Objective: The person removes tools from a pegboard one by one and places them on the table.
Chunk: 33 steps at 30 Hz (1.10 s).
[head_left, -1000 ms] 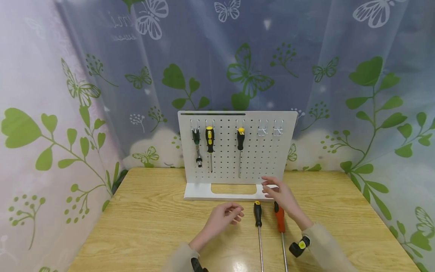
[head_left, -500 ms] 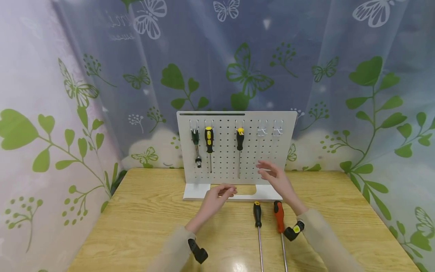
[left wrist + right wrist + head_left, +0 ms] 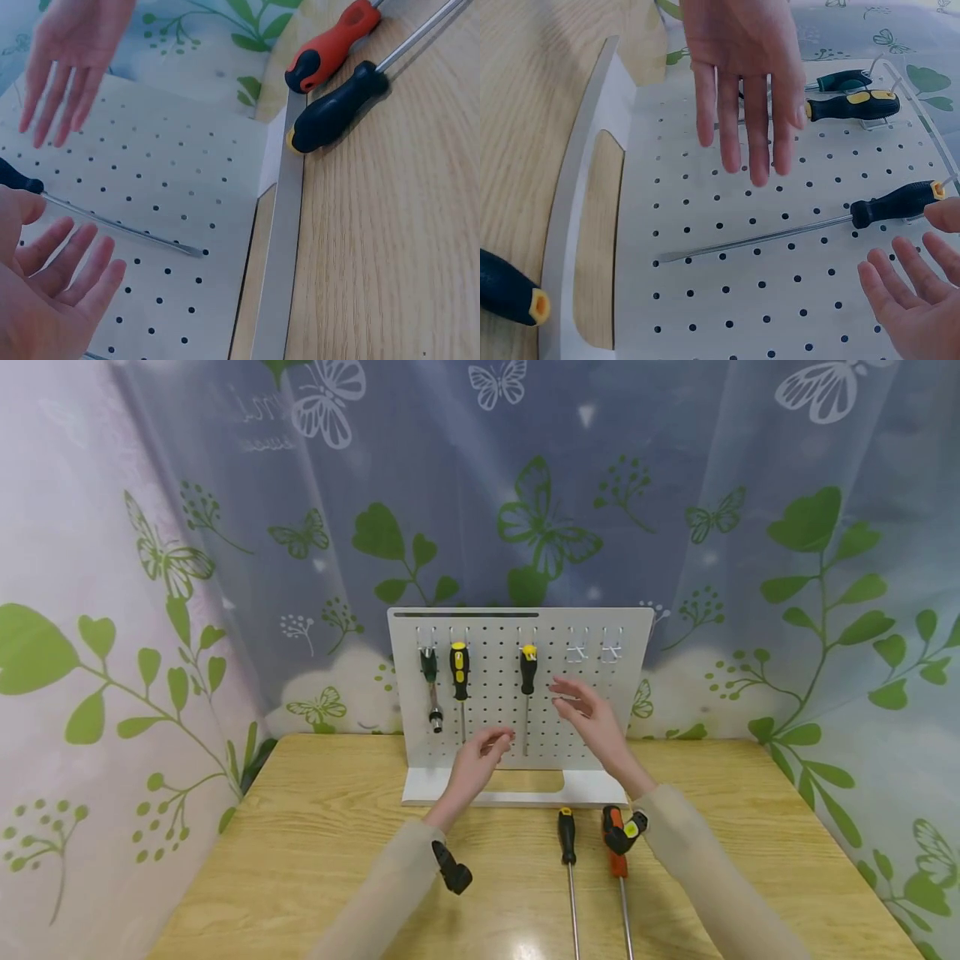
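A black flathead screwdriver with a yellow cap (image 3: 528,670) hangs from a hook on the white pegboard (image 3: 495,727). To the right of its shaft my right hand (image 3: 592,720) hovers in front of the board, fingers loosely bent and holding nothing. My left hand (image 3: 477,762) is to the left of the shaft and lower, also holding nothing. The right wrist view shows the screwdriver (image 3: 892,204) between both hands, apart from them. Further left on the board hang a black-and-yellow screwdriver (image 3: 460,670) and a green-handled tool with a socket-like end (image 3: 429,668).
Two vacant wire hooks (image 3: 611,647) are at the board's upper right. On the wooden table (image 3: 315,852) in front of the board lie a long black screwdriver (image 3: 567,837) and a red-handled one (image 3: 618,865), partly covered by the right wrist camera. A patterned curtain (image 3: 450,485) stands behind.
Both hands have risen from near the table and board base to in front of the pegboard, the right moving slightly left toward the hanging screwdriver. The tools have stayed put.
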Each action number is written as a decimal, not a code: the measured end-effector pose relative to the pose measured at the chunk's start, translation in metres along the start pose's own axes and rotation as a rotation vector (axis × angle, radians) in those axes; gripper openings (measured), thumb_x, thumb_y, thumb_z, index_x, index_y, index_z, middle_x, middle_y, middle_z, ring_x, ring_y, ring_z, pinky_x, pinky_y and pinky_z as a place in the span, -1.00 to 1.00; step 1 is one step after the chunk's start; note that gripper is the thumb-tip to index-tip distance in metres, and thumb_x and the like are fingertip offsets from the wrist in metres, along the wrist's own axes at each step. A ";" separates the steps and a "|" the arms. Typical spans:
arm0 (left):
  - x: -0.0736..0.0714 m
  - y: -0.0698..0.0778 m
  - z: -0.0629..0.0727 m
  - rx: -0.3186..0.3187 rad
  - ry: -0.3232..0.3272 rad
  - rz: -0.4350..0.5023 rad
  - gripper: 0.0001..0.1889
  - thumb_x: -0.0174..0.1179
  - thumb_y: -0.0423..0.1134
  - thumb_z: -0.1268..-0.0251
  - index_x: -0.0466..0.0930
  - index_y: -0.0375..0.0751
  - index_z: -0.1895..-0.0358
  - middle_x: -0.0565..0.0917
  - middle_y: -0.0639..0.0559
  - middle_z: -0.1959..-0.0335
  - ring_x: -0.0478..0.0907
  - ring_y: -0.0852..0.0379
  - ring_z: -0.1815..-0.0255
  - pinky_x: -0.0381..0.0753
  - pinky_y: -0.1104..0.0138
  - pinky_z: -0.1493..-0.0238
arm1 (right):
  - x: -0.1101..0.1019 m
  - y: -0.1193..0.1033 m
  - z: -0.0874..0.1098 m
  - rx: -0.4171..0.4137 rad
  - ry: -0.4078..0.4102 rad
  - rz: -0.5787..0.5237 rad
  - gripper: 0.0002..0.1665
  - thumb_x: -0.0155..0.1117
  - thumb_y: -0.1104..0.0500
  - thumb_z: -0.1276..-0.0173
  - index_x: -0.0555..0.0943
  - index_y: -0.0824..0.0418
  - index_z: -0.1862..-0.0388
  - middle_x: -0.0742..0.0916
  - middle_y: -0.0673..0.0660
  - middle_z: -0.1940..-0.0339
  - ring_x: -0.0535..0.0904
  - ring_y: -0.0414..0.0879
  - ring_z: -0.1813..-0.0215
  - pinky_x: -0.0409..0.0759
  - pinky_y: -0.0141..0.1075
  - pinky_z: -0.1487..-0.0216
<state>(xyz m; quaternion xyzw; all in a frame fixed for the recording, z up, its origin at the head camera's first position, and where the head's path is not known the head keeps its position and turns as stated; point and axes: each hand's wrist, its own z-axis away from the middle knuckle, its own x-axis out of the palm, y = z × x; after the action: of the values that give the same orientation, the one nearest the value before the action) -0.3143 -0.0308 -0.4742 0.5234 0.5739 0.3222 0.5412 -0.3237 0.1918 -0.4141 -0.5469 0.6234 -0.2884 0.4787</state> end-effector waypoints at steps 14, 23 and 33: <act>0.017 -0.019 -0.021 -0.012 -0.016 0.118 -0.58 0.01 -0.11 -0.63 0.46 -0.24 -0.36 0.57 -0.14 -0.31 0.57 -0.10 -0.26 0.64 0.13 -0.22 | 0.017 0.000 -0.021 0.009 0.024 -0.072 -0.42 0.15 0.25 -0.57 0.32 0.33 -0.50 0.50 0.38 -0.41 0.46 0.30 -0.37 0.45 0.15 -0.39; 0.026 -0.020 -0.028 -0.002 -0.012 0.146 -0.59 -0.02 -0.16 -0.65 0.44 -0.28 -0.38 0.55 -0.20 -0.32 0.51 -0.16 -0.31 0.62 0.02 -0.24 | 0.026 0.001 -0.029 0.048 0.022 -0.095 -0.37 0.17 0.23 -0.57 0.28 0.29 -0.53 0.47 0.37 -0.44 0.40 0.27 -0.42 0.41 0.11 -0.44; 0.027 -0.020 -0.029 -0.032 -0.039 0.138 -0.64 0.04 -0.21 -0.61 0.54 -0.30 -0.29 0.63 -0.21 -0.18 0.59 -0.12 -0.19 0.68 0.12 -0.16 | 0.030 0.003 -0.033 0.061 0.026 -0.088 -0.35 0.17 0.27 -0.55 0.25 0.35 -0.54 0.47 0.43 -0.39 0.40 0.30 -0.39 0.44 0.14 -0.39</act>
<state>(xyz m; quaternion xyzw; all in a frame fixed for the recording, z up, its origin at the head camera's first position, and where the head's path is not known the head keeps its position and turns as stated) -0.3438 -0.0038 -0.4944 0.5591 0.5208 0.3575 0.5370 -0.3535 0.1588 -0.4126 -0.5552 0.5958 -0.3351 0.4738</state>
